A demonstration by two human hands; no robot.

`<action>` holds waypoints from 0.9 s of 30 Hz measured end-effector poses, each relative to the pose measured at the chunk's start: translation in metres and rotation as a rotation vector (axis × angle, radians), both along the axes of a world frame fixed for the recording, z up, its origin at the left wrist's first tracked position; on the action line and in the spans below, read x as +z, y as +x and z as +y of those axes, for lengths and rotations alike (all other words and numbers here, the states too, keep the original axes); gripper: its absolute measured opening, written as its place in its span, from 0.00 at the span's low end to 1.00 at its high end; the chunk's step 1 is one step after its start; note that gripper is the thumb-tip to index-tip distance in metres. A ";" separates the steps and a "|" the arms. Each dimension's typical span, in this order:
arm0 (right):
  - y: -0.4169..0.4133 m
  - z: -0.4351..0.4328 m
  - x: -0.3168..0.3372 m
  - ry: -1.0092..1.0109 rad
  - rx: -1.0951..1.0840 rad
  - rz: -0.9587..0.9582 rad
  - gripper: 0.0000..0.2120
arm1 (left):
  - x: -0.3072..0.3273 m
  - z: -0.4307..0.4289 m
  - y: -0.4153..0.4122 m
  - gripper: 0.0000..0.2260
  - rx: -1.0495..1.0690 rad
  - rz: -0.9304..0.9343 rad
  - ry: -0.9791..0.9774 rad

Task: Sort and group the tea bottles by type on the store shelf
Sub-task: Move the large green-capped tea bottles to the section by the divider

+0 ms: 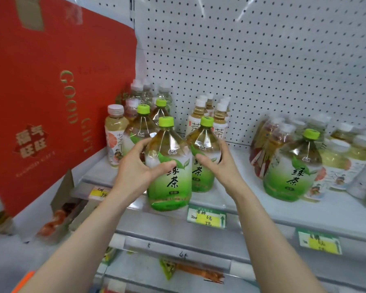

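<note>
We reach both bare arms forward and up to the shelf [283, 210], forearms angling in toward each other. Our left hand [135, 168] grips the front bottle [169, 187] at its upper body, thumb lying across the label and fingers curled round its left side. Our right hand [218, 163] grips the second bottle [203, 144] just behind and to the right, thumb on its front and fingers wrapped round its right shoulder. The two bottles touch side by side.

Both are large green tea bottles: lime caps, clear faceted shoulders over amber tea, and green-and-white labels with dark characters. The front bottle's base sits at the shelf's front edge, above a price tag [206, 217]; we cannot tell whether it rests there or is lifted. Two more like them [141, 127] stand behind on the left, and a third bottle [292, 172] stands well apart to the right. Slim white-capped bottles [219, 121] stand at the back by the pegboard [262, 60]. A red box [51, 81] leans at the left.
</note>
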State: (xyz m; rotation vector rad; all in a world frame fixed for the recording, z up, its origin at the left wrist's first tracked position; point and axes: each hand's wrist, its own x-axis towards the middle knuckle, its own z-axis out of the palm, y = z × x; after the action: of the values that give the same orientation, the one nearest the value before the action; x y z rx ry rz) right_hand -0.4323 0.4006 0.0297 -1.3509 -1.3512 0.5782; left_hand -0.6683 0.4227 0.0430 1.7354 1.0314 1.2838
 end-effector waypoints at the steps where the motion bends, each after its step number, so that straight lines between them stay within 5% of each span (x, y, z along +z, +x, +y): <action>1: -0.003 0.001 0.000 0.017 -0.021 0.045 0.38 | -0.001 0.000 0.000 0.45 -0.011 -0.032 -0.020; 5: -0.008 -0.012 0.001 0.047 -0.127 0.290 0.43 | -0.008 0.001 0.000 0.50 -0.084 -0.094 -0.082; 8: 0.002 -0.039 0.009 0.057 -0.253 0.277 0.47 | -0.009 0.000 0.007 0.50 -0.133 -0.125 -0.081; 14: 0.039 -0.114 0.015 0.089 -0.423 0.329 0.53 | -0.013 -0.023 0.054 0.38 -0.267 -0.168 -0.131; 18: 0.067 -0.172 0.021 0.168 -0.460 0.354 0.42 | -0.011 -0.059 0.097 0.36 -0.387 -0.158 -0.105; 23: 0.112 -0.254 0.019 0.165 -0.571 0.303 0.47 | -0.009 -0.118 0.162 0.36 -0.502 -0.158 -0.062; 27: 0.155 -0.334 0.012 0.139 -0.685 0.226 0.39 | -0.011 -0.175 0.218 0.38 -0.562 -0.182 -0.043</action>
State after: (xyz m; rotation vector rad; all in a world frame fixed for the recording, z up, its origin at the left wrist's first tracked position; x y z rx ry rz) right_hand -0.2772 0.0668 0.0419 -1.4713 -0.6653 0.1561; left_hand -0.4501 0.2476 0.0320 1.6749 0.4152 1.0190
